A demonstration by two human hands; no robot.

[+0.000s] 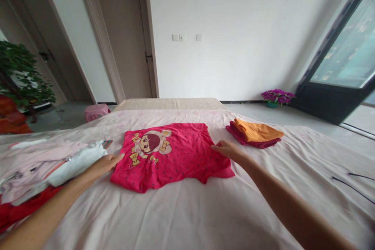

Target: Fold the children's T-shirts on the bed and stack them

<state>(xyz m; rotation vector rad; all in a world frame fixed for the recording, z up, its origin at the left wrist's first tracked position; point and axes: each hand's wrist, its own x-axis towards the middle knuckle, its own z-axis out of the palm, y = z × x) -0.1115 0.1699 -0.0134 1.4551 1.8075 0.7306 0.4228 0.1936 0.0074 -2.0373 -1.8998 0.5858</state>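
A bright pink child's T-shirt [172, 156] with a cartoon girl print lies spread flat on the pale pink bedsheet [187, 211]. My left hand [107, 162] rests at the shirt's left edge, fingers stretched out and touching the fabric. At the shirt's right edge is my right hand [227, 149], fingers together and extended flat on the cloth. Neither hand grips anything that I can see.
A folded orange garment [256, 131] lies on a folded dark pink one [249, 140] at the right. A loose heap of pink, white and red clothes [38, 168] is at the left. Black cables [353, 185] lie far right. Beyond the bed stand a pink stool [96, 111], plants and doors.
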